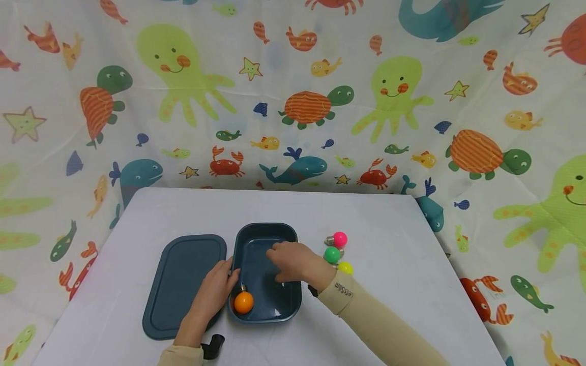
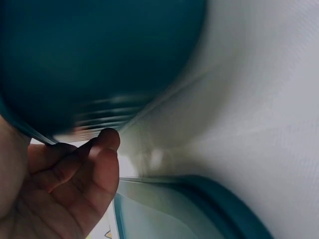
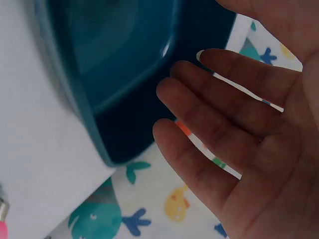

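Observation:
A dark blue-teal box (image 1: 270,302) with rounded corners stands on the white table, and an orange light bulb (image 1: 244,303) lies in its near left corner. At the box's left side my left hand (image 1: 212,287) holds the rim, its fingers along the outer wall in the left wrist view. Over the right part of the box is my right hand (image 1: 295,262); the right wrist view shows its fingers loosely bent and apart, holding nothing. Right of the box lie a pink bulb (image 1: 340,239), a green bulb (image 1: 331,255) and a yellow bulb (image 1: 345,268), the yellow one partly behind my wrist.
A flat lid (image 1: 183,274) of the same colour lies left of the box, partly under my left hand. The white table (image 1: 380,244) ends at the back against a curtain (image 1: 274,66) printed with sea animals.

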A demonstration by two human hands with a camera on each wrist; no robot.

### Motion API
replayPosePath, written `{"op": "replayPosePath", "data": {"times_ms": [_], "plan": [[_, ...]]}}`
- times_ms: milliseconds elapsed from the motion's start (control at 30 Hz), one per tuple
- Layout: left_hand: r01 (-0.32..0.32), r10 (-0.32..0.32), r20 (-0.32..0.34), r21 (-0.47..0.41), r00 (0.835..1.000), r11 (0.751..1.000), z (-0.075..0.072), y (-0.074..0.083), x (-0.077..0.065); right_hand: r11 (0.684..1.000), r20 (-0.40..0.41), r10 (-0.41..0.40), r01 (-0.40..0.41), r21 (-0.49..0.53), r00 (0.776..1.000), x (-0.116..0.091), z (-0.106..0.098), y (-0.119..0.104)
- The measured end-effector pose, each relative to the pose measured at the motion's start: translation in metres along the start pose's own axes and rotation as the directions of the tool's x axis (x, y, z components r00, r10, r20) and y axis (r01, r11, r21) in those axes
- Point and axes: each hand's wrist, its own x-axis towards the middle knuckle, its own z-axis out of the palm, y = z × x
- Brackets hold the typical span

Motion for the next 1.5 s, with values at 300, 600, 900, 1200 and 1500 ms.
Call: {"op": "replayPosePath", "data": {"times_ms": [300, 600, 900, 1200, 1500], "plan": [[-0.006, 0.006, -0.005, -0.002, 1.000, 1.000, -0.001, 0.000, 0.000, 0.995, 0.045, -0.076, 0.079, -0.062, 0.996, 0.018, 0.018, -0.031], [-0.029, 0.029, -0.008, 0.007, 1.000, 1.000, -0.003, 0.002, -0.001, 0.991, 0.066, -0.113, 0.117, -0.066, 0.991, 0.025, 0.028, -0.046], [-0.016, 0.016, -0.018, -0.010, 1.000, 1.000, 0.001, -0.001, -0.002, 0.986, 0.056, -0.162, 0.164, -0.032, 0.985, 0.025, 0.033, -0.051], [-0.060, 0.056, -0.054, -0.073, 0.997, 0.996, 0.006, -0.012, 0.001, 0.977, 0.039, -0.202, 0.204, -0.056, 0.979, 0.029, 0.037, -0.051], [-0.037, 0.031, -0.053, -0.118, 0.998, 0.992, 0.005, -0.016, 0.002, 0.969, 0.045, -0.209, 0.213, -0.128, 0.977, 0.030, 0.039, -0.053]]}}
